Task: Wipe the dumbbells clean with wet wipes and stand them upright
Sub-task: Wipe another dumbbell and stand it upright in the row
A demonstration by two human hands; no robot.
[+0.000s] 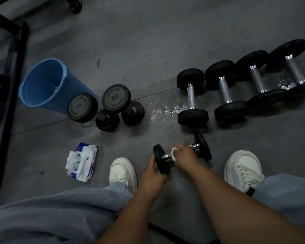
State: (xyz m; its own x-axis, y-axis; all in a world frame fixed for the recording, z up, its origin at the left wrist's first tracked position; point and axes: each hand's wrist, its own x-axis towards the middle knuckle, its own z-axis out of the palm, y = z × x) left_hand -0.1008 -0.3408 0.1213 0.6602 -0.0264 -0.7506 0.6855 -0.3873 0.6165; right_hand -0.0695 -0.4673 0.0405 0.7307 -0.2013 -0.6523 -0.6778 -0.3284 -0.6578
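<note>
Four lying dumbbells point(191, 98) at 2 o'clock, two upright dumbbells point(116, 98) at 10 o'clock, one held dumbbell point(202, 147), left hand point(152, 173) fingers clamped on its head, right hand point(185, 154) fingers curled round one wipe point(173, 153)

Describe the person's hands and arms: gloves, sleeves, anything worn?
Both bare: left hand and right hand have no gloves, and no rings or watch are visible. No sleeves or wristbands in view up to the frame edge. The lighting is dim, so small marks can't be ruled out.

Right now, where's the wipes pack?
The wipes pack lies on the floor, lower left in the head view, beside the left shoe, below the blue bucket.
</note>
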